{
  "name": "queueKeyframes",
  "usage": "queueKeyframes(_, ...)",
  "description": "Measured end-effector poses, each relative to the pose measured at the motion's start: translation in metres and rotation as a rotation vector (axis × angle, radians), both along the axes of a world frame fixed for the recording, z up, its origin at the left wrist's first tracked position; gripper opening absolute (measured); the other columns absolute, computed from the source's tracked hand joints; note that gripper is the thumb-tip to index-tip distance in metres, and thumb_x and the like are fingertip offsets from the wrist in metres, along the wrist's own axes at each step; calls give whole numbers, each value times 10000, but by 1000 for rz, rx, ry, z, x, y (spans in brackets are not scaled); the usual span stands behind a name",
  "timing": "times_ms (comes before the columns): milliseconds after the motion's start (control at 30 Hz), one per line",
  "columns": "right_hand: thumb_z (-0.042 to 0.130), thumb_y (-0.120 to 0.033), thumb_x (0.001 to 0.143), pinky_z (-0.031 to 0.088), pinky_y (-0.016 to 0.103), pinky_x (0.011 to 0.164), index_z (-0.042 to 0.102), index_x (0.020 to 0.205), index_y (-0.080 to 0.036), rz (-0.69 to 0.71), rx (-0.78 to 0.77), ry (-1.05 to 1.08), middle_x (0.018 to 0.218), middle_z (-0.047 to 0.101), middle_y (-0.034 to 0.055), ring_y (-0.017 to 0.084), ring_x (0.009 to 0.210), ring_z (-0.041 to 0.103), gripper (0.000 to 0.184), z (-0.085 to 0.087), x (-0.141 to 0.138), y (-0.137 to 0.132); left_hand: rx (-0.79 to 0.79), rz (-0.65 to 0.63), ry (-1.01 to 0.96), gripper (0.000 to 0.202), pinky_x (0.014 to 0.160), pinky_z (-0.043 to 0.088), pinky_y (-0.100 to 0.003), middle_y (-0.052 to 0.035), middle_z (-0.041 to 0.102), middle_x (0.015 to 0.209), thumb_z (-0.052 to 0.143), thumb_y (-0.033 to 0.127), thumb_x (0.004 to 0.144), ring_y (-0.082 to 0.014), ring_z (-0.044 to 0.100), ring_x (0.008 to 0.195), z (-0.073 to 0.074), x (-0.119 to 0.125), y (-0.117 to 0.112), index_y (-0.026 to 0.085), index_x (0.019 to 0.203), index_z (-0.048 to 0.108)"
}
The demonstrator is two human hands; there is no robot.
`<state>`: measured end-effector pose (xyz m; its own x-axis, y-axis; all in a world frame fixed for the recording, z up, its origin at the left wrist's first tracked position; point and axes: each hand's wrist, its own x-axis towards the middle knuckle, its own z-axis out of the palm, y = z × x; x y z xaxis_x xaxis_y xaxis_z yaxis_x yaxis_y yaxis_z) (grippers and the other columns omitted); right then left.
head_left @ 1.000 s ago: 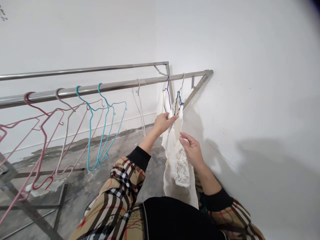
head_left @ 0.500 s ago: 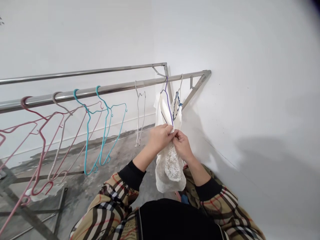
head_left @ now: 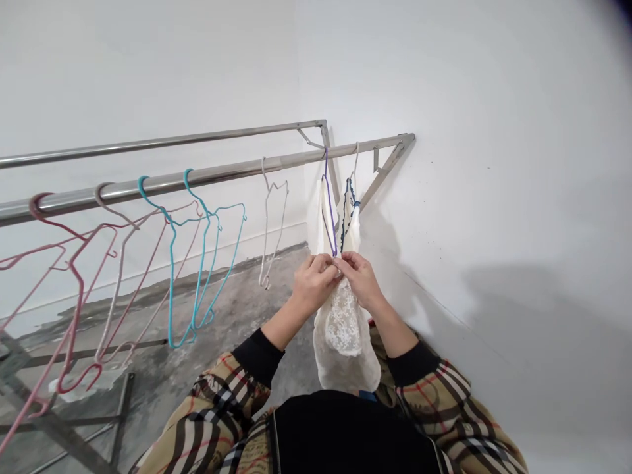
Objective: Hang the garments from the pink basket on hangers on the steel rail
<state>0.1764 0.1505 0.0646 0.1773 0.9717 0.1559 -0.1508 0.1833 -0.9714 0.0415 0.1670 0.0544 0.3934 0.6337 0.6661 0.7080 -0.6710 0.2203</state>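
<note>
A white lace garment (head_left: 345,322) hangs from a purple hanger (head_left: 330,197) hooked on the front rail. Just below the hanger's near end, my left hand (head_left: 316,280) pinches the garment's cloth, its fingers curled. My right hand (head_left: 361,280) closes on the same cloth from the other side, the fingertips of both hands almost meeting. The exact bit of cloth between the fingers is partly hidden. Close behind, to the right, a pale garment with dark blue trim (head_left: 349,210) hangs on a white hanger.
Along the front metal rail (head_left: 232,172) hang a bare white hanger (head_left: 269,230), turquoise hangers (head_left: 172,283) and several pink ones (head_left: 81,289). A second rail (head_left: 197,137) runs behind. White walls meet in the corner; the rack's legs (head_left: 121,421) stand on the grey floor.
The purple hanger has turned more edge-on, and the garment's lower part has swung slightly right and down. Both hands still pinch the cloth. The bare white hanger has swayed a little.
</note>
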Motion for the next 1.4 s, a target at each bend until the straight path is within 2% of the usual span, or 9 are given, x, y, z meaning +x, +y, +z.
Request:
queueKeyframes(100, 721, -330, 633, 437, 272, 653, 617, 716, -189, 23, -58, 57, 646, 594, -35, 129, 630, 530, 194, 6, 1, 3, -108, 4, -93, 176, 766, 419, -305, -89, 652, 1100, 603, 353, 868, -200, 585, 901, 2, 2, -2, 211, 770, 641)
queueKeyframes(233, 711, -280, 583, 437, 270, 612, 630, 697, -182, 54, -142, 165, 621, 619, -32, 131, 592, 541, 171, 7, 5, 2, -429, -100, -249, 215, 638, 394, -257, -11, 631, 782, 671, 408, 795, -139, 547, 685, 6, 1, 0, 207, 819, 599)
queueKeyframes(367, 707, -289, 573, 428, 271, 567, 619, 707, -189, 46, -170, 198, 596, 622, -30, 134, 552, 536, 188, 4, 8, 2, -690, -186, -517, 408, 588, 376, -235, 26, 581, 710, 677, 523, 750, -107, 475, 603, 14, -2, 5, 186, 942, 551)
queueKeyframes(467, 723, -298, 568, 422, 267, 562, 615, 708, -190, 36, -171, 213, 588, 617, -35, 129, 538, 530, 207, 1, 8, 3, -769, -144, -467, 387, 558, 334, -241, 18, 537, 643, 593, 552, 804, -116, 455, 597, 21, -3, 8, 165, 809, 582)
queueKeyframes(600, 727, -293, 576, 421, 268, 573, 618, 697, -191, 38, -166, 218, 592, 613, -37, 133, 551, 534, 192, 0, 7, 4, -684, -85, -424, 332, 551, 315, -244, 28, 508, 607, 617, 498, 798, -116, 444, 574, 21, -1, 7, 178, 723, 567)
queueKeyframes(767, 760, -336, 606, 425, 252, 628, 621, 718, -194, 38, -132, 214, 641, 608, -46, 124, 624, 543, 228, 0, 3, 5, -243, 10, -217, 266, 673, 357, -284, -41, 612, 719, 579, 432, 864, -169, 523, 711, 6, 4, -2, 205, 733, 617)
queueKeyframes(867, 788, -351, 593, 410, 245, 620, 631, 727, -186, 81, -134, 186, 651, 601, -46, 115, 622, 524, 264, -3, 1, 4, -148, -28, -97, 278, 703, 363, -295, -66, 642, 772, 521, 392, 907, -182, 532, 744, -6, 6, -6, 223, 725, 646)
queueKeyframes(1167, 726, -320, 574, 399, 238, 597, 588, 664, -178, 97, -273, 237, 607, 600, -47, 113, 588, 532, 218, -46, 5, 1, -358, -95, -15, 222, 625, 375, -258, -26, 676, 831, 689, 460, 792, -166, 596, 758, -12, 2, -3, 238, 799, 686)
queueKeyframes(1400, 740, -277, 597, 374, 256, 551, 653, 722, -164, 195, -396, 160, 571, 606, -27, 129, 537, 528, 190, -61, 24, -42, -489, -159, -193, 370, 669, 471, -264, -25, 685, 962, 611, 416, 845, -133, 601, 734, -10, 14, 15, 239, 1170, 622)
